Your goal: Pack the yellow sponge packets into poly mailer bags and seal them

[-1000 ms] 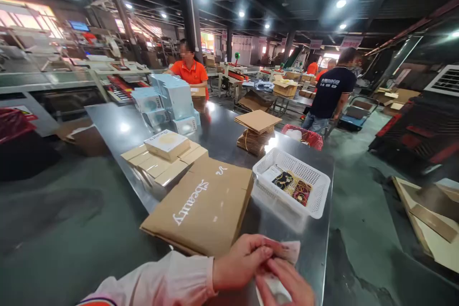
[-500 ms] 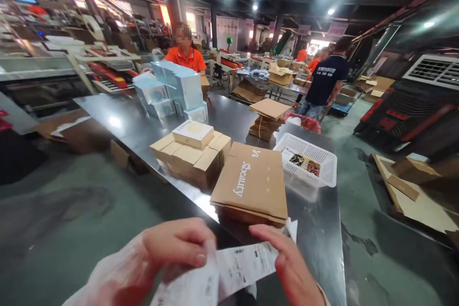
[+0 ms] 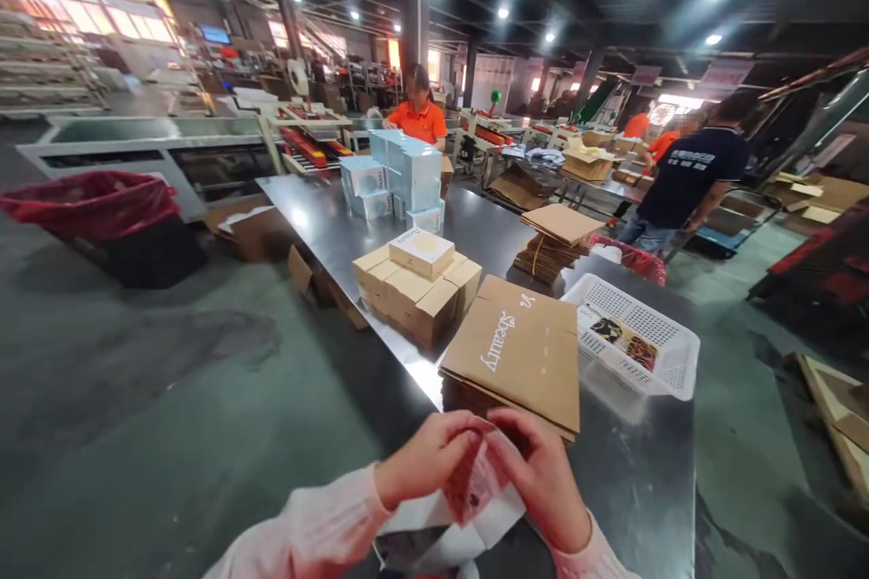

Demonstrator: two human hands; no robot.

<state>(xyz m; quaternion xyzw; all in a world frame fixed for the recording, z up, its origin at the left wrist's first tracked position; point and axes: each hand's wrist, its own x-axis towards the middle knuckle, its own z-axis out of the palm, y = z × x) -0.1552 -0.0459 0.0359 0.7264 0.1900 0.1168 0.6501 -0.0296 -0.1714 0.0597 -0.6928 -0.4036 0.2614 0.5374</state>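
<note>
At the near edge of the table, my left hand and my right hand come together, fingers closed on a printed paper label. The label stands folded between them and looks pinkish. White paper from the strip hangs below my hands; where one piece ends and another begins I cannot tell. Just beyond my fingertips lies a stack of flat brown cartons with white lettering on top.
On the dark metal table stand small tan boxes, light-blue boxes, tied cardboard and a white basket holding printed packets. A person in orange works across the table; another in navy stands right.
My hands were apart with the label strip stretched between them, the right one open; now they meet and both grip it. The view has turned left.
</note>
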